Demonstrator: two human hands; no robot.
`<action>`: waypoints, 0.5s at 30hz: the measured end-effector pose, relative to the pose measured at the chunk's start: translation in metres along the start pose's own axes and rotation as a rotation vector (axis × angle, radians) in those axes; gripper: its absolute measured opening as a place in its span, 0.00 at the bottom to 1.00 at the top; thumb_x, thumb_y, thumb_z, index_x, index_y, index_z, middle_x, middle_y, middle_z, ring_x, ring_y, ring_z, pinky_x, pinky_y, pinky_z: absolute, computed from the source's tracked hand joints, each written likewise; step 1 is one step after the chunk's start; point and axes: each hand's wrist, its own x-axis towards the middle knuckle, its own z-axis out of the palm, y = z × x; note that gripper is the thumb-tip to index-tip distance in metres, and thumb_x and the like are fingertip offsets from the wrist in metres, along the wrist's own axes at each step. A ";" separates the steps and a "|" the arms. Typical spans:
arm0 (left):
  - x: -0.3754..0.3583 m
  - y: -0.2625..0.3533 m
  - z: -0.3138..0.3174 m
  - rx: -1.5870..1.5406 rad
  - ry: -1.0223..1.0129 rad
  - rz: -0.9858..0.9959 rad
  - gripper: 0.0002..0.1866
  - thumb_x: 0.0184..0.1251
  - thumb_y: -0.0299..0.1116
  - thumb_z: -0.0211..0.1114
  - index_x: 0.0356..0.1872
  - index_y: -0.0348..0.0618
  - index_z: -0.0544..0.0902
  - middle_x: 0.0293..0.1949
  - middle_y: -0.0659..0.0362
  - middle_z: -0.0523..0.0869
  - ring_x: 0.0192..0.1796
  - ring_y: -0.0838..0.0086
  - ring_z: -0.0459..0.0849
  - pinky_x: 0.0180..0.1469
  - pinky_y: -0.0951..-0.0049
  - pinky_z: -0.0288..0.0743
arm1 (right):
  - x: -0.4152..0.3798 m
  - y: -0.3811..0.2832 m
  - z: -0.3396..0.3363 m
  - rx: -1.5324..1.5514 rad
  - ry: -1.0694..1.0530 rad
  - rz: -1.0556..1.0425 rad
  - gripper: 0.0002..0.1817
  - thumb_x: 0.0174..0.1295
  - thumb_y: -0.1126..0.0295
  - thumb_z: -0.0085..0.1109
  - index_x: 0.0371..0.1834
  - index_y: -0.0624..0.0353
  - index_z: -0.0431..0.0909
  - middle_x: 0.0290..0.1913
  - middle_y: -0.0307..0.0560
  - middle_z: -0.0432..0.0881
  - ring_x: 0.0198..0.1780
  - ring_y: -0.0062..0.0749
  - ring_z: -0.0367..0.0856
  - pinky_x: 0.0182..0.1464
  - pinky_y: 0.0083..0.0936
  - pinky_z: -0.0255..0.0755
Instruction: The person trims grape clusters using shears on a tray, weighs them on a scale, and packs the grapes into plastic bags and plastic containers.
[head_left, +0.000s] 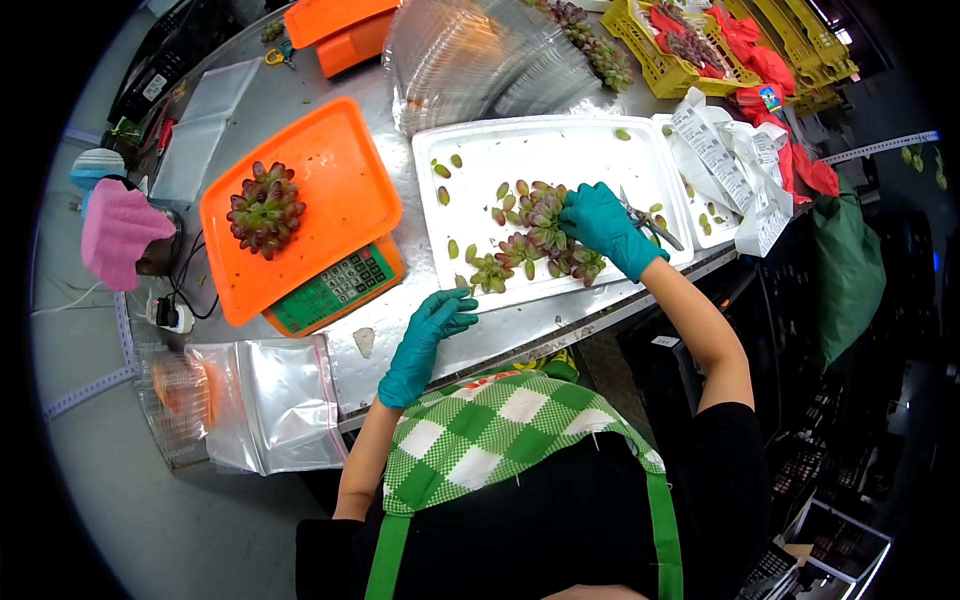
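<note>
Both my hands wear teal gloves. My right hand (606, 226) is at the right side of a succulent cluster (545, 217) in the white tray (470, 150), its fingers bent onto the rosette. Scissors (650, 222) lie in the tray just right of that hand. My left hand (431, 335) is at the tray's front left edge, fingers loosely spread and holding nothing, near a small green rosette (490, 273). Loose leaves are scattered over the tray. A dark red succulent (266, 211) sits on the orange tray of the scale (335, 200).
Clear plastic containers (480, 60) stand behind the tray. Plastic bags (270, 400) lie at the front left. To the right are a second white tray (712, 236) with printed papers (715, 160) and yellow crates (670, 60). A pink cloth (122, 235) is at the left.
</note>
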 end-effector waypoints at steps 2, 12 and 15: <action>-0.001 0.002 0.001 0.005 0.001 -0.001 0.19 0.66 0.39 0.49 0.51 0.37 0.70 0.45 0.54 0.78 0.44 0.72 0.78 0.51 0.74 0.69 | 0.000 0.001 0.007 -0.015 0.022 0.019 0.05 0.42 0.65 0.59 0.18 0.52 0.76 0.24 0.38 0.72 0.31 0.34 0.71 0.34 0.33 0.62; -0.005 0.009 0.001 0.017 0.002 0.030 0.17 0.67 0.37 0.48 0.51 0.37 0.70 0.44 0.54 0.78 0.46 0.70 0.78 0.52 0.72 0.70 | 0.007 0.008 -0.032 1.112 -0.003 0.692 0.06 0.52 0.69 0.57 0.29 0.60 0.77 0.26 0.37 0.76 0.28 0.18 0.73 0.32 0.13 0.67; -0.005 0.008 0.000 0.005 0.004 0.035 0.17 0.67 0.37 0.48 0.51 0.37 0.70 0.44 0.54 0.78 0.46 0.70 0.78 0.52 0.72 0.70 | 0.015 0.009 -0.062 1.605 0.055 0.632 0.08 0.51 0.71 0.56 0.33 0.63 0.77 0.29 0.39 0.79 0.33 0.20 0.75 0.41 0.17 0.70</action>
